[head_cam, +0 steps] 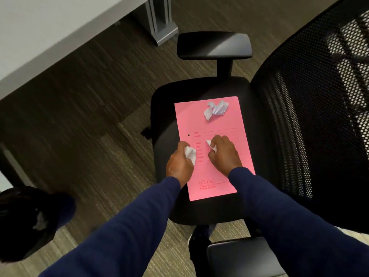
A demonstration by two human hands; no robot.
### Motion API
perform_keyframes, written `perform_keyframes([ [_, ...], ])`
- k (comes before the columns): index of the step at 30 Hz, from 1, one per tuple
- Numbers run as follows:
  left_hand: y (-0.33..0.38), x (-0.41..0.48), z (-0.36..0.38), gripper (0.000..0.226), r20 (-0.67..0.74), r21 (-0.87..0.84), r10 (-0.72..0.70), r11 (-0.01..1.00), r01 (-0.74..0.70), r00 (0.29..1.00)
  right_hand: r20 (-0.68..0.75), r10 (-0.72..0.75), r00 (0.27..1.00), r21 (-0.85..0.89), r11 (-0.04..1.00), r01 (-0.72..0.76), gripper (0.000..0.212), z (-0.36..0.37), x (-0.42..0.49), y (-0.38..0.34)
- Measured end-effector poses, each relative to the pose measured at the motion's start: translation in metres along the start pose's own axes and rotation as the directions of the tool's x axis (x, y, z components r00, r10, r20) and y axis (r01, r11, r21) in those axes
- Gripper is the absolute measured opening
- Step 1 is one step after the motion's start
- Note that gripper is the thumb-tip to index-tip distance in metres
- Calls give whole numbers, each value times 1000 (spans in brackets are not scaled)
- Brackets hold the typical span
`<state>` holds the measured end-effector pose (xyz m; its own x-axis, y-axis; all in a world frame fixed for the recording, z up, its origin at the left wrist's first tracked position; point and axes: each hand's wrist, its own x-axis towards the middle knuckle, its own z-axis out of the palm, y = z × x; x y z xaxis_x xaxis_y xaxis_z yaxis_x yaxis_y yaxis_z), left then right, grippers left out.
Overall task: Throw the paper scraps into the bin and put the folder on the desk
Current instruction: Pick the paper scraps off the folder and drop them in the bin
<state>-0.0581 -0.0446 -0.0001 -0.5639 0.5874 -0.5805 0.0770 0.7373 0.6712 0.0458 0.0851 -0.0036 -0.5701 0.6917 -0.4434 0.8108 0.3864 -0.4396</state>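
Observation:
A pink folder [221, 124] lies flat on the black seat of an office chair [165, 120]. A crumpled white paper scrap [216, 109] rests on the folder's far end. My left hand [179, 165] is at the folder's left edge, closed around a white scrap [190, 153]. My right hand [224, 152] presses down on the middle of the folder, its fingers closed on another small scrap [211, 145]. A black bin [30, 220] stands on the floor at the lower left, with a white scrap inside it.
The grey desk [50, 37] runs across the upper left, with its metal leg [159, 19] near the chair. The chair's mesh backrest [323, 106] rises on the right. One armrest [214, 46] is beyond the seat, another [239, 256] is near me. The floor is striped carpet.

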Motion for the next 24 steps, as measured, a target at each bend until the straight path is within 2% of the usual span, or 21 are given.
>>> perform_keyframes([
  [4,-7,-8,-18,24,-31,-146,-5,989,1,1000,45,151,988,391,907,-156,14,9,-14,-25],
  [6,-12,-13,-31,30,-89,-182,-13,983,-4,996,74,169,983,488,854,-183,22,17,-23,-40],
  [10,-32,-25,-66,38,-140,-240,-49,971,14,989,128,231,965,572,777,-262,28,40,-39,-79],
  [13,-56,-35,-94,24,-189,-253,-68,967,18,980,174,287,942,594,732,-333,29,61,-45,-109],
  [16,-90,-50,-128,7,-253,-271,-120,961,48,960,189,291,938,572,744,-346,34,89,-51,-145],
  [19,-132,-67,-164,19,-318,-290,-211,950,117,924,202,251,947,536,781,-322,29,118,-60,-192],
  [24,-195,-96,-215,41,-391,-348,-320,919,183,863,255,162,953,448,854,-265,41,163,-78,-265],
])
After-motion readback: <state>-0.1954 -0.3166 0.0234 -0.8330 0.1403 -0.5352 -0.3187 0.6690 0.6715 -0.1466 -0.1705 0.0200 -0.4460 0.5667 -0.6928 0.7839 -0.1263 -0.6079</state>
